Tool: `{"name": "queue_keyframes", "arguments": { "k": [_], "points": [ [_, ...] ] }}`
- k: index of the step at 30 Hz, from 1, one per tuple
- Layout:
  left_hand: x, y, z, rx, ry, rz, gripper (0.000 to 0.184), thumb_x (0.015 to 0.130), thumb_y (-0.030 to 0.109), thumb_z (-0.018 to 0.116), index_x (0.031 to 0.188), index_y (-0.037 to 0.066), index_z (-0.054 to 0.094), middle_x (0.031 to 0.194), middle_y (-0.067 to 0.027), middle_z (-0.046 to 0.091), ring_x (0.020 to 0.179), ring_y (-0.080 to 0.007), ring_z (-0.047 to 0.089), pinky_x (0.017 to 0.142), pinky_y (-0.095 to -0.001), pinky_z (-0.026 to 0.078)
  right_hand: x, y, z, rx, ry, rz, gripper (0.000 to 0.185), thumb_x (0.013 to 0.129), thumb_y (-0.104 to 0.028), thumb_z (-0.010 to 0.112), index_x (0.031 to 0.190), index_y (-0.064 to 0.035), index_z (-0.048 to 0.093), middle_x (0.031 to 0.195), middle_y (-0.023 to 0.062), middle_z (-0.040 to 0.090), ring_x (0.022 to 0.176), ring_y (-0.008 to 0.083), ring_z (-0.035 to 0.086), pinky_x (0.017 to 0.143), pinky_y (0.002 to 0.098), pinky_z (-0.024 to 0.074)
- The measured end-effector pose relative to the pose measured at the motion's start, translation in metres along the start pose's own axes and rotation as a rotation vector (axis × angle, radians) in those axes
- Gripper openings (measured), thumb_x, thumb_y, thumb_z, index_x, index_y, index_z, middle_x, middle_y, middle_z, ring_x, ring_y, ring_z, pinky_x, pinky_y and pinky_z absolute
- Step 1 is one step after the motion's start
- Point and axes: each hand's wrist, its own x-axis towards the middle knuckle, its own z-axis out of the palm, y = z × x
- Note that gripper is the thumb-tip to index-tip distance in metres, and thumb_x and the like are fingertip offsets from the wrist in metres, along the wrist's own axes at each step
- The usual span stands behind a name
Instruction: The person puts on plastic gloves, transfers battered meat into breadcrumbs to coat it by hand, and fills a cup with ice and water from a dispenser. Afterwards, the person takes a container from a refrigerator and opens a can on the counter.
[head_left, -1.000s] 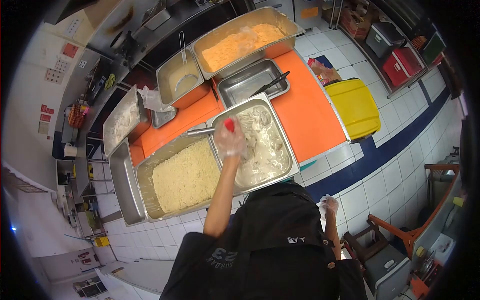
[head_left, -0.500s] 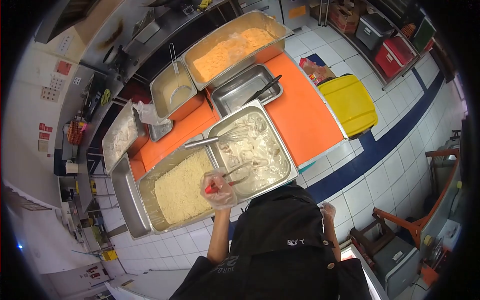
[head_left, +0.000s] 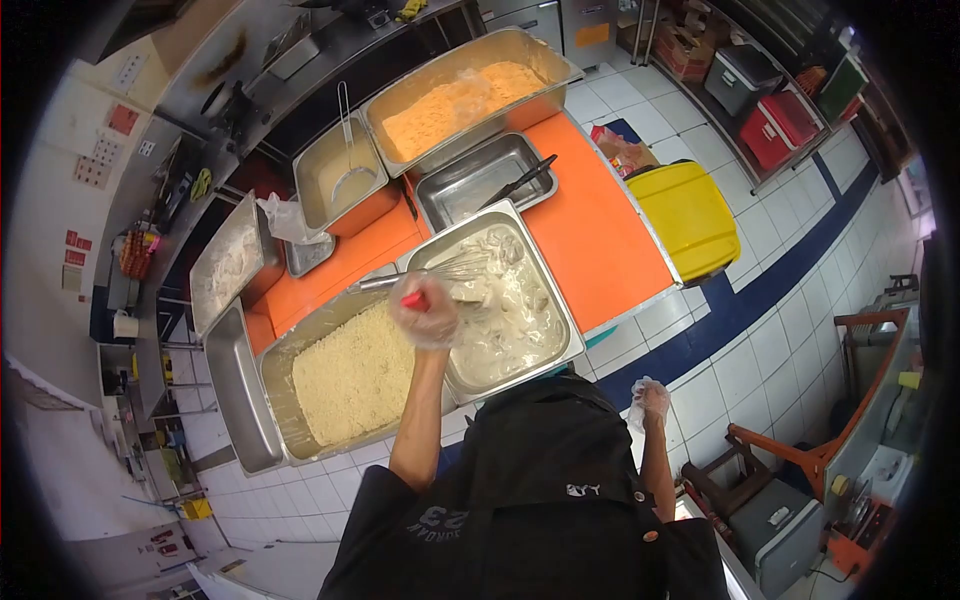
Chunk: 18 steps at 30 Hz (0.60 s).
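Observation:
In a clear plastic glove, my left hand point(head_left: 427, 312) is closed around red-handled tongs point(head_left: 412, 300), over the left edge of a steel pan point(head_left: 575, 345) of creamy white batter with coated pieces. The metal ends of the tongs are blurred over the batter. Behind that hand a whisk point(head_left: 375, 284) lies across the pan's rim, wires in the batter. To the left a deep steel pan point(head_left: 275, 400) holds pale yellow crumbs point(head_left: 350, 375). My right hand point(head_left: 650, 402), also gloved, hangs beside my body over the floor, fingers loosely bent, nothing visible in it.
Behind are an orange-crumb pan point(head_left: 465, 110), a liquid-filled pan with a strainer point(head_left: 352, 185), and a shallow tray point(head_left: 430, 190) with a black-handled tool. A flour pan point(head_left: 232, 260) stands left. Right of the orange tabletop point(head_left: 600, 220) is a yellow-lidded bin point(head_left: 685, 222).
My left hand moved from above the batter to the near edge between the pans, then forward again with the tongs. The view has shifted slightly. My right hand stays beside my body.

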Motion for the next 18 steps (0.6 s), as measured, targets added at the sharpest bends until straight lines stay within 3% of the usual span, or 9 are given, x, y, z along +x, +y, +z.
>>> {"name": "queue_keyframes", "arguments": {
  "k": [3,5,7,9,10,12,15,16,18],
  "points": [
    [-0.039,-0.011,-0.002,-0.059,0.171,-0.361,0.023,0.092,0.021,0.056,0.079,0.004,0.048,0.064,-0.0040,0.048,0.057,-0.0159,0.050,0.052,-0.0324,0.039,-0.023,-0.029,0.004,0.469,0.129,0.107,0.007,0.086,-0.010,0.062,0.089,-0.0030,0.062,0.072,0.0050,0.059,0.057,0.0137,0.055,0.048,0.0238,0.0445],
    [-0.073,-0.047,0.011,0.138,0.146,-0.488,0.027,0.095,0.027,0.054,0.086,0.001,0.051,0.066,-0.0052,0.050,0.058,-0.0165,0.052,0.053,-0.0332,0.041,-0.009,0.017,-0.006,0.245,-0.103,0.148,0.014,0.079,-0.014,0.064,0.090,-0.0070,0.067,0.075,0.0070,0.063,0.067,0.0160,0.062,0.055,0.0276,0.0476],
    [-0.051,-0.012,-0.008,0.611,0.153,-0.175,0.035,0.098,0.033,0.052,0.091,-0.002,0.053,0.068,-0.0067,0.052,0.059,-0.0170,0.053,0.055,-0.0340,0.043,0.014,0.114,-0.030,-0.574,-0.194,-0.223,0.013,0.078,-0.013,0.064,0.089,-0.0064,0.066,0.075,0.0071,0.063,0.067,0.0180,0.063,0.054,0.0283,0.0474],
    [-0.023,-0.012,-0.024,0.161,0.663,-0.601,0.041,0.098,0.036,0.052,0.077,0.001,0.048,0.062,-0.0079,0.050,0.055,-0.0196,0.049,0.054,-0.0332,0.040,0.010,0.112,-0.024,-1.021,-0.247,-0.165,0.015,0.074,-0.010,0.066,0.089,-0.0076,0.066,0.075,0.0058,0.063,0.068,0.0182,0.064,0.056,0.0278,0.0476],
    [-0.012,-0.012,-0.046,-0.094,0.583,-0.495,0.046,0.099,0.043,0.049,0.077,0.002,0.047,0.064,-0.0057,0.051,0.055,-0.0165,0.049,0.052,-0.0314,0.039,0.001,0.102,-0.019,-1.037,-0.279,-0.189,0.015,0.074,-0.010,0.066,0.089,-0.0076,0.066,0.075,0.0058,0.063,0.068,0.0182,0.064,0.056,0.0278,0.0476],
    [0.004,-0.021,-0.089,-0.172,0.645,-0.468,0.045,0.099,0.043,0.048,0.076,0.004,0.046,0.064,-0.0047,0.050,0.055,-0.0148,0.048,0.051,-0.0309,0.039,-0.039,0.057,-0.016,0.133,-0.213,0.044,0.017,0.071,-0.004,0.065,0.087,-0.0096,0.066,0.075,0.0038,0.063,0.069,0.0175,0.063,0.060,0.0264,0.0485],
    [0.024,-0.014,-0.162,-0.194,0.741,-0.393,0.041,0.100,0.040,0.046,0.077,0.007,0.045,0.064,-0.0027,0.047,0.055,-0.0116,0.046,0.051,-0.0280,0.040,-0.048,-0.002,0.012,0.120,-0.207,0.142,0.019,0.068,-0.001,0.064,0.085,-0.0105,0.065,0.077,0.0022,0.064,0.070,0.0168,0.064,0.064,0.0247,0.0490],
    [0.031,-0.008,-0.186,-0.138,0.788,-0.353,0.038,0.100,0.039,0.046,0.079,0.008,0.046,0.065,-0.0016,0.045,0.055,-0.0101,0.043,0.051,-0.0257,0.042,-0.030,-0.003,0.016,-0.222,-0.372,-0.212,0.017,0.067,-0.002,0.064,0.082,-0.0098,0.064,0.075,0.0018,0.062,0.070,0.0161,0.062,0.063,0.0245,0.0485],
    [0.037,0.009,-0.228,-0.246,0.772,-0.216,0.037,0.101,0.037,0.046,0.078,0.007,0.047,0.067,-0.0025,0.048,0.055,-0.0104,0.045,0.051,-0.0255,0.042,-0.010,-0.024,0.026,-0.950,-0.358,-0.399,0.017,0.066,-0.001,0.062,0.080,-0.0091,0.062,0.073,0.0019,0.060,0.070,0.0160,0.059,0.063,0.0286,0.0480]
  ]
}}
